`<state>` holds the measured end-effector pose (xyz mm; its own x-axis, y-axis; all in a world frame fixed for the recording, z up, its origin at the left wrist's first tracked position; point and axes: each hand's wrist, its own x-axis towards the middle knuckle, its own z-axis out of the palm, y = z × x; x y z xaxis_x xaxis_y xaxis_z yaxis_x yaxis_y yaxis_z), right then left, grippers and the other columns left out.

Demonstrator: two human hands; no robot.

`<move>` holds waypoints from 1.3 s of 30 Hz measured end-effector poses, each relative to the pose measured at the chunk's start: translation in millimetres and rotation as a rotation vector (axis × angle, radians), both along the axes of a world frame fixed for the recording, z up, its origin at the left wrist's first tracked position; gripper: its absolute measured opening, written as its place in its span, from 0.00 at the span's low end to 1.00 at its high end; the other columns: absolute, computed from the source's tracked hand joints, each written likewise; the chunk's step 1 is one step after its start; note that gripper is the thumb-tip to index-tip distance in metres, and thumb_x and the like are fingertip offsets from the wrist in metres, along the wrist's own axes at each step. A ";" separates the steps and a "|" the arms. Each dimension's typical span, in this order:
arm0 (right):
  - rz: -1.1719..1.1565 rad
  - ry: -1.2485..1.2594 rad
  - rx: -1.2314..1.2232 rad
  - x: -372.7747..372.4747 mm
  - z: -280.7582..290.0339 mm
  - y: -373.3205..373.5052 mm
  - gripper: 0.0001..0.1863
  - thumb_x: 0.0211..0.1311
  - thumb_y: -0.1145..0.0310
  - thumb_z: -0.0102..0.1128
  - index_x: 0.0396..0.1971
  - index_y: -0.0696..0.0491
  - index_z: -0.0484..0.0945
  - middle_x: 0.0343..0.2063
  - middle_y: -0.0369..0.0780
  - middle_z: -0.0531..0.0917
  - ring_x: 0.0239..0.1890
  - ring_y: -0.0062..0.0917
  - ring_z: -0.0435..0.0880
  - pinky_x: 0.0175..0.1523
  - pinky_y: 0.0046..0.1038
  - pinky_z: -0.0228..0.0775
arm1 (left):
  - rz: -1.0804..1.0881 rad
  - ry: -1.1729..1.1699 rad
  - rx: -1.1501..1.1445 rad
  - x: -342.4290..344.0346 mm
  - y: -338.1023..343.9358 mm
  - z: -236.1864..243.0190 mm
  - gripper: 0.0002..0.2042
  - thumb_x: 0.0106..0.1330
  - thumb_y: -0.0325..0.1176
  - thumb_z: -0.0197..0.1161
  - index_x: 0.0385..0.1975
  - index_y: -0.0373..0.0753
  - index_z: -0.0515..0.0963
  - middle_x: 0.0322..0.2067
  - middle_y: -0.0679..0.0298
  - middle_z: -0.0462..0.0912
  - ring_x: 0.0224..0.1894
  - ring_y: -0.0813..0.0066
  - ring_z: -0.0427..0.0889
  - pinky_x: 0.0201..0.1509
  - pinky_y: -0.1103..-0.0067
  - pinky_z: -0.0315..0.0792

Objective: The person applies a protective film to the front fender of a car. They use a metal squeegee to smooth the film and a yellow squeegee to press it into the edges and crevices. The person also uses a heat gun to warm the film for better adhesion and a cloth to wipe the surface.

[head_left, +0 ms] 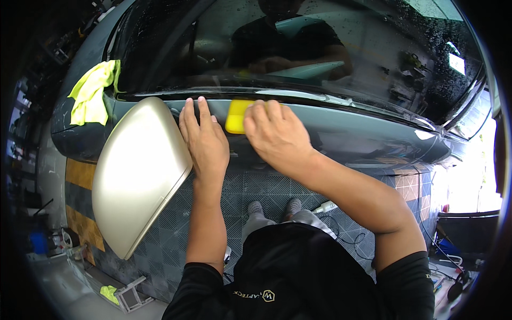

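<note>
so the yellow squeegee block (234, 117) is up at the top of the dark grey car door (349, 128), flat against the paint just under the window trim (298, 100); right grip (277, 132) is wrapped over its right end, fingers bent on it; left grip (206, 143) holds nothing, fingers stretched out flat on the door, between the block and the pale gold mirror cover (144, 165); can't tell if that hand touches the mirror.

as for progress, looks mid-job to me, some kind of smoothing or wiping pass; the stretch of door right of the block looks smooth and shiny, but the glare hides any film edge, so i can't say how much is done; my guess is the strip along the trim is the part left to finish; lime cloth (90, 96) hangs over the bodywork left of the mirror, untouched by either hand; droplets dot the right side of the window (421, 42)
</note>
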<state>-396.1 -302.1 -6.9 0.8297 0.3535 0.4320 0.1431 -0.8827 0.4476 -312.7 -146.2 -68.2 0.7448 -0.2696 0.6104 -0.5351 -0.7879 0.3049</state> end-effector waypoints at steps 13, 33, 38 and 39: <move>-0.294 -0.035 -0.046 -108.7 6.3 -110.6 0.23 0.52 0.68 0.59 0.49 0.62 0.79 0.46 0.44 0.81 0.40 0.31 0.77 0.43 0.29 0.74 | -0.041 -0.045 0.007 3.3 2.9 -1.1 0.23 0.72 0.31 0.58 0.65 0.29 0.73 0.67 0.40 0.69 0.68 0.41 0.68 0.72 0.56 0.64; -0.357 -0.143 0.171 -196.4 -8.3 -231.5 0.23 0.51 0.66 0.62 0.49 0.58 0.81 0.49 0.45 0.82 0.44 0.36 0.78 0.49 0.34 0.73 | -0.255 -0.133 0.017 -66.6 -99.1 5.5 0.17 0.71 0.30 0.61 0.58 0.33 0.79 0.57 0.46 0.76 0.62 0.44 0.74 0.67 0.56 0.68; -0.479 -0.174 0.169 -258.3 -10.5 -309.6 0.23 0.51 0.72 0.59 0.51 0.57 0.80 0.50 0.40 0.82 0.43 0.34 0.78 0.50 0.35 0.73 | -0.210 -0.068 0.022 -71.1 -104.1 7.5 0.17 0.73 0.30 0.59 0.59 0.31 0.78 0.60 0.45 0.74 0.63 0.45 0.74 0.68 0.59 0.68; -0.486 -0.189 0.165 -269.8 -10.9 -327.5 0.23 0.51 0.72 0.59 0.51 0.57 0.81 0.50 0.40 0.82 0.43 0.33 0.78 0.51 0.35 0.73 | -0.193 -0.052 0.015 -73.6 -106.5 9.6 0.17 0.74 0.30 0.59 0.58 0.30 0.77 0.59 0.45 0.75 0.63 0.46 0.74 0.67 0.60 0.68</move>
<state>-665.8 -629.6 -17.8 0.7834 -0.1362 0.6064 -0.3681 -0.8878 0.2761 -386.3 -252.7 -58.6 0.6457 -0.4136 0.6419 -0.6915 -0.6732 0.2618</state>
